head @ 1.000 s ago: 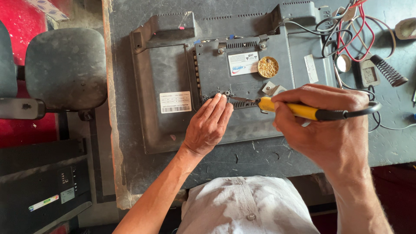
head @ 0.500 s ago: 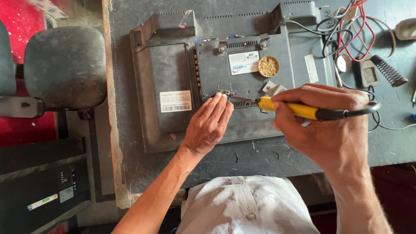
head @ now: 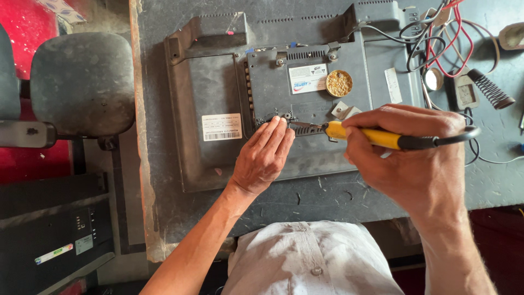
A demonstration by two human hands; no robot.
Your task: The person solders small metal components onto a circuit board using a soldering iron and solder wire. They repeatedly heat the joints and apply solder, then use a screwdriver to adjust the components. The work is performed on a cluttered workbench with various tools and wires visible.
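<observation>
Head view: white barcode label (rectangular) lies left of left hand.

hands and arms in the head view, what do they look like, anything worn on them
Both are bare: the left hand and right hand carry no gloves, rings, watch or bands that show. Both forearms are uncovered as far as the picture reaches, with no sleeve edge in view. The right forearm shows fine hair. Below them sits a pale, off-white buttoned shirt with rumpled cloth.
</observation>
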